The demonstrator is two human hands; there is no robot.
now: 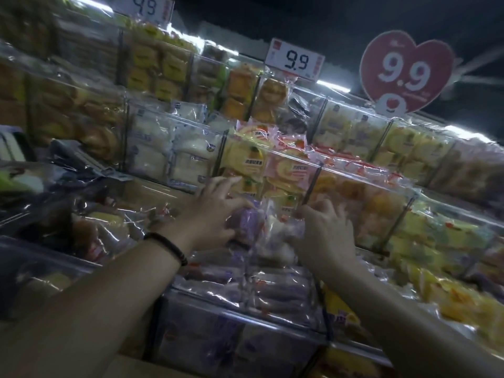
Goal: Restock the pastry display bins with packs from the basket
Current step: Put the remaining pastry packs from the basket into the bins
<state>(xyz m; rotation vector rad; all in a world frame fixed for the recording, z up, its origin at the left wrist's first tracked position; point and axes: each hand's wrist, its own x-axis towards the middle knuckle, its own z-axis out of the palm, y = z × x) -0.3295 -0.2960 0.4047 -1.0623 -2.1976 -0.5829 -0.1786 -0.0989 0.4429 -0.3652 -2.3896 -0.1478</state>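
1. Two hands meet on one pack [252,227] of purple pastry, held up between them.
2. At its near-left end the left hand [215,214] clasps it, thumb beneath and fingers spread over the top; a dark bracelet [166,246] circles that wrist.
3. At its right side the right hand [324,236] pinches the clear wrap, fingers curled.
4. Just under the grip lies a bin [207,336] of similar purple packs.

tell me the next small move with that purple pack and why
Probably lower the purple pack into the bin just beneath it. The left hand grips it, the right hand pinches its clear wrapper, and it sits above rows of similar purple packs, so that looks like its place.
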